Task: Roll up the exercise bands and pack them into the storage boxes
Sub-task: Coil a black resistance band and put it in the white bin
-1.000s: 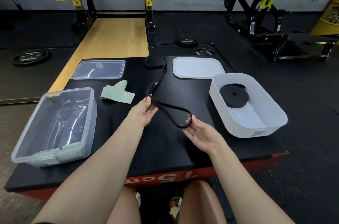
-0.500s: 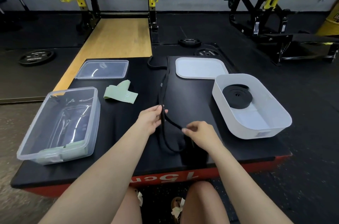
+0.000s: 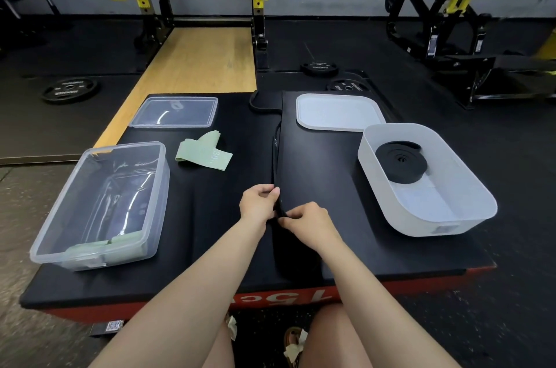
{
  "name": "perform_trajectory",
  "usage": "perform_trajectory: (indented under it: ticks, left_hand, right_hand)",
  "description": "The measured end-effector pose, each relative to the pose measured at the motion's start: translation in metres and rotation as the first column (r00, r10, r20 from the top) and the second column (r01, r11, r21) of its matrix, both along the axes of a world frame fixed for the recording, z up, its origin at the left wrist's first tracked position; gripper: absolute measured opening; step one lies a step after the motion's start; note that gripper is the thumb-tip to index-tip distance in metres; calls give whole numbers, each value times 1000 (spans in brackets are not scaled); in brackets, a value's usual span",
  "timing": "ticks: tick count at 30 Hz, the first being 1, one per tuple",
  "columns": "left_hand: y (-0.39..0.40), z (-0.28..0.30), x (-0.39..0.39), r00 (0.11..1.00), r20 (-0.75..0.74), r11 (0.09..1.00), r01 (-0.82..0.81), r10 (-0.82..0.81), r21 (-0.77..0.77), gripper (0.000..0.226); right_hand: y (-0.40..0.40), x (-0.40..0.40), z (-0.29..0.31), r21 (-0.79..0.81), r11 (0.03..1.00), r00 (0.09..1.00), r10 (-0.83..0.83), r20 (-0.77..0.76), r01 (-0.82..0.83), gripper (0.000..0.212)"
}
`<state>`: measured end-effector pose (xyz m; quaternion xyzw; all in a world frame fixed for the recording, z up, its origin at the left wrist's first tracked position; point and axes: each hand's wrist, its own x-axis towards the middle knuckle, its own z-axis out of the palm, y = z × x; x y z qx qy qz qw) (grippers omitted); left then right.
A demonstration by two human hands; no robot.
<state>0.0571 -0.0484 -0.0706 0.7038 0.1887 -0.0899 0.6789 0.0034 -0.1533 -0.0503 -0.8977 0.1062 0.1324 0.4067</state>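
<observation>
A long black exercise band (image 3: 275, 151) lies stretched away from me across the black platform (image 3: 316, 175). My left hand (image 3: 258, 203) pinches the band near its close end, and my right hand (image 3: 307, 221) pinches that end just below it. A rolled black band (image 3: 401, 161) sits inside the white storage box (image 3: 469, 218) on the right. A folded green band (image 3: 204, 152) lies loose on the platform. The clear storage box (image 3: 150, 187) on the left holds green bands (image 3: 102, 248) at its near end.
A clear lid (image 3: 176, 111) and a white lid (image 3: 340, 111) lie at the platform's far side. Weight plates (image 3: 70, 89) lie on the floor, with a yellow rack and a machine behind. My knees are below the platform's front edge.
The open loop between my hands has been drawn flat into a straight line. My hands have come close together at the band's near end.
</observation>
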Motion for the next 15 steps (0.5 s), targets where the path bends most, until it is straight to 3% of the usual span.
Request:
perform_trajectory:
  ticks: [2,7,9,13,15]
  left_hand:
    - [1,-2,-1,999,21,994,40,-42,100,27]
    - [1,-2,-1,992,56,960,91,-110,265,28]
    - [1,-1,0,988,64,942,110,-137,316,27]
    - [2,-1,1,981,78,898,127,-175,422,28]
    - [2,-1,0,978,77,877,138,-194,460,26]
  right_hand:
    - [-1,1,-1,-74,997,1000,30,3,-30,11]
    - [-5,1,-4,-68,998,999,-17,33,20,32]
    - [-6,3,-5,-17,1000,1000,-25,6,25,28]
    - [-5,7,-8,239,964,988,-83,-132,113,22]
    - [-4,8,-7,199,976,991,-72,-113,93,14]
